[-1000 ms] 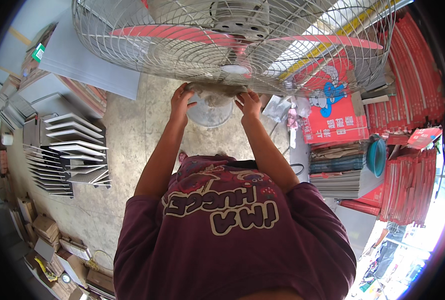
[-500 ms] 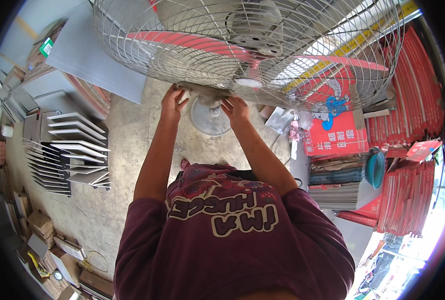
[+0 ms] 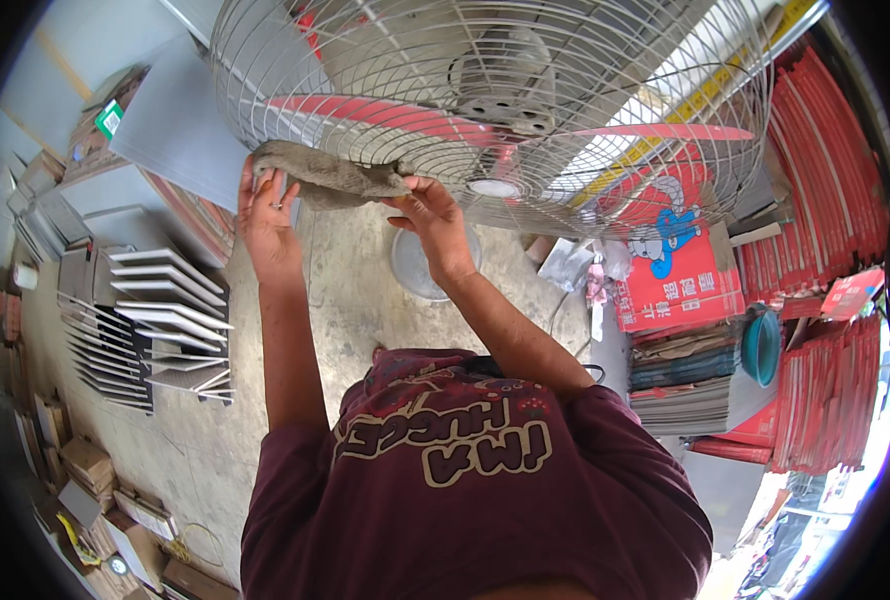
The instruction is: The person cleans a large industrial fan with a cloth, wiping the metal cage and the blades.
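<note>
A large fan stands right in front of me, with a wire cage [image 3: 605, 90], red blades [image 3: 385, 112] and a round base [image 3: 417, 268] on the floor. Stretched between my hands is a greyish-brown cloth [image 3: 330, 178], held against the lower left of the cage. My left hand [image 3: 270, 225] grips its left end, the thumb in front and the other fingers partly behind the cloth. The right end is pinched between thumb and fingers of my right hand [image 3: 430, 220], just below the wires.
To the left, several pale panels stand in a black rack [image 3: 150, 345], with cardboard boxes [image 3: 87, 460] behind it. Stacks of red cartons [image 3: 815, 170], a teal basin [image 3: 761, 347] and a red printed box [image 3: 677, 285] line the right side. A cable lies on the floor near the right.
Both hands have moved up and to the left along the cage's lower edge, the left hand farther. The bunched cloth is now spread out between them.
</note>
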### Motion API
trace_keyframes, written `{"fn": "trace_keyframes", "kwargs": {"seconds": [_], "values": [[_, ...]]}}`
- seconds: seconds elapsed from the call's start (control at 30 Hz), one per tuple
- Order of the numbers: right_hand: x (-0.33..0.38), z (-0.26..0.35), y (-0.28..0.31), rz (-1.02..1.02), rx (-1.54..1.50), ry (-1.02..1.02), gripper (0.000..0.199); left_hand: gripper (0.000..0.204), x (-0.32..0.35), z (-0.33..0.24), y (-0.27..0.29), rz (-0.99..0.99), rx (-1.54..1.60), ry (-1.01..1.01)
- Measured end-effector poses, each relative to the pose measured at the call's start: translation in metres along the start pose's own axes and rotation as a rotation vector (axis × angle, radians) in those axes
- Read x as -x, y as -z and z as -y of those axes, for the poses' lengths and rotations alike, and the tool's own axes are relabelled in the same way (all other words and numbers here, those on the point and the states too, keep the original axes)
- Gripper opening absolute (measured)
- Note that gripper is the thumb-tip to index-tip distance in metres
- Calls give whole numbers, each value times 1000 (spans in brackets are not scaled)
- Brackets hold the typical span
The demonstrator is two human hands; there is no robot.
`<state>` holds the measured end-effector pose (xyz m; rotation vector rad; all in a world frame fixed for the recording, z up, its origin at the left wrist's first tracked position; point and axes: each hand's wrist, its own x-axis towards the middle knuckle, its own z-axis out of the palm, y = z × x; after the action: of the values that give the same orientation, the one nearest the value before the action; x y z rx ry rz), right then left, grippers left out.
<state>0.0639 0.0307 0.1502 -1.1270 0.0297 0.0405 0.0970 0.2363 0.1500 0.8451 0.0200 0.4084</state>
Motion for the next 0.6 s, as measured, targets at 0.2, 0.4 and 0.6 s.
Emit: {"fn": "trace_keyframes", "kwargs": {"seconds": [0.2, 0.4, 0.6], "values": [[12, 47, -5, 93, 36, 317, 19, 54, 9, -29, -55, 128, -93, -218], [29, 98, -2, 88, 70, 554, 21, 52, 20, -45, -99, 226, -157, -389], [53, 150, 7, 22, 118, 702, 22, 54, 34, -66, -152, 374, -225, -515]]}}
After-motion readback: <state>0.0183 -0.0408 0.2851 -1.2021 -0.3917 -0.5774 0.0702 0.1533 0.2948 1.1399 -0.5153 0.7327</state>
